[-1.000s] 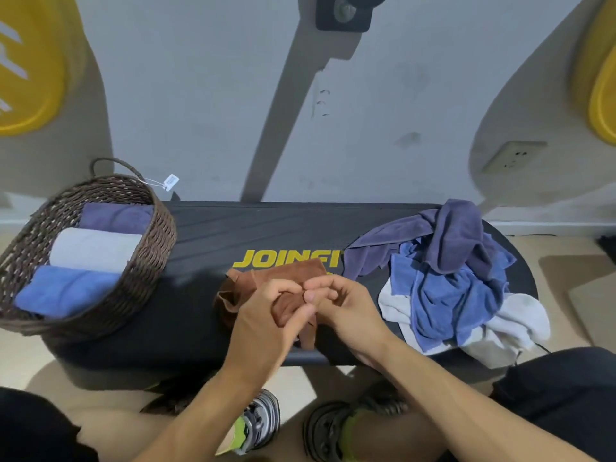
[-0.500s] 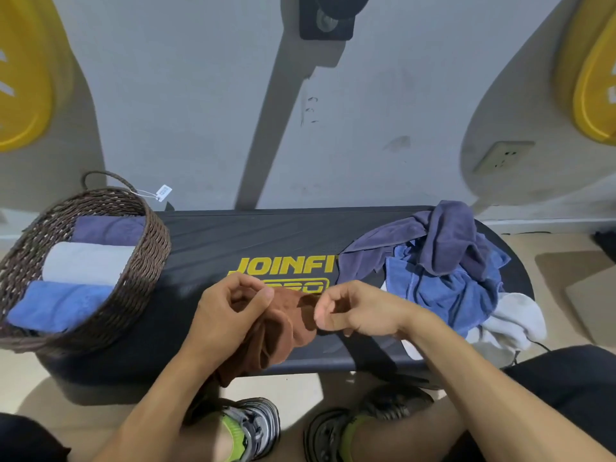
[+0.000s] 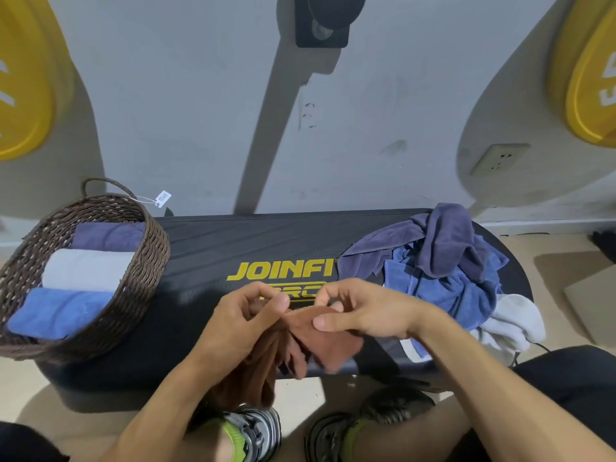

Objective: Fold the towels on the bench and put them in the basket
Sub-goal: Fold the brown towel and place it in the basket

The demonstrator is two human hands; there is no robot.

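Note:
A brown towel (image 3: 300, 348) hangs bunched over the front edge of the black bench (image 3: 233, 241). My left hand (image 3: 240, 321) pinches its top edge, and my right hand (image 3: 360, 311) grips the same edge just to the right. A loose pile of towels (image 3: 443, 271), purple, blue and white, lies on the bench's right end. The wicker basket (image 3: 146, 271) sits on the left end with three rolled towels inside: purple, white and blue.
A grey wall runs close behind the bench, with a socket (image 3: 500, 160) at the right. Yellow weight plates (image 3: 590, 78) lean at both sides. My shoes (image 3: 253, 431) stand on the floor below the bench front.
The hands moved apart and then closer again along the brown towel's edge, and the towel now hangs lower over the bench front. The camera shifted slightly.

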